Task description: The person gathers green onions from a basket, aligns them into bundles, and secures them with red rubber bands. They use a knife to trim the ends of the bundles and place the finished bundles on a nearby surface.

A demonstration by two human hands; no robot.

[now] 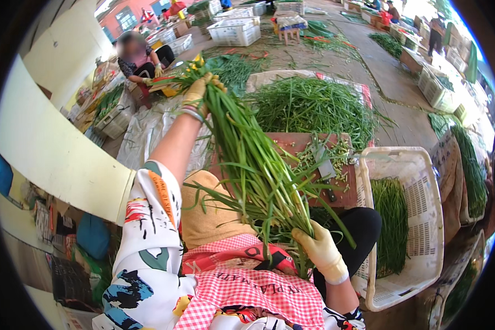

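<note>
A big bunch of long green leaf stalks, which look like garlic chives, stretches slantwise across my lap. My left hand, in a work glove, grips its far upper end. At the near lower end my right hand, also gloved, pinches some of the stalks by my apron. Some leaves stick out loose on both sides. Beyond the bunch is a reddish board strewn with cut stalk pieces. A knife with a wide blade and black handle lies on it. A heap of loose greens rests on a sheet behind the board.
A white plastic crate with neatly laid green stalks stands at my right. Another person sits at the far left. White crates stand at the back. A pale curved wall runs along my left.
</note>
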